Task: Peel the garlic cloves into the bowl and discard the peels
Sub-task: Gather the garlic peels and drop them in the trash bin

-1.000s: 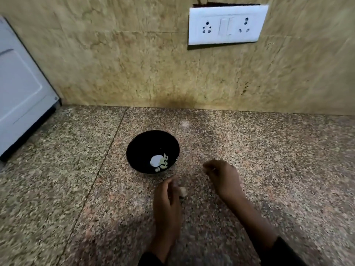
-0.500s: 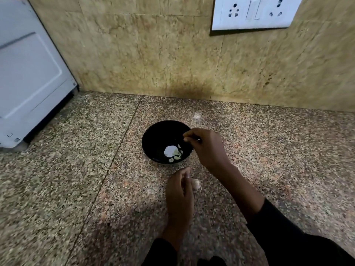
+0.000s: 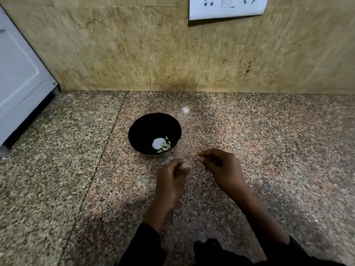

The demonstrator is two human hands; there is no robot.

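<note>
Left hand (image 3: 172, 181) pinches a garlic clove (image 3: 185, 168) above the table; right hand (image 3: 221, 166) curled, contents indiscernible. Risk: clove slips, missing the bowl (image 3: 142, 127).

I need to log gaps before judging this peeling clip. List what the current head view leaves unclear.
- Garlic in the left hand: blurred and half covered by fingers; peeled or not, cannot tell.
- Right hand: fingers curled; whether they pinch a peel is too small to see.
- Black bowl: pale bits at the bottom are too small to count.
- Socket plate: cut off by the top edge.
- White appliance: cut off by the left edge.
</note>
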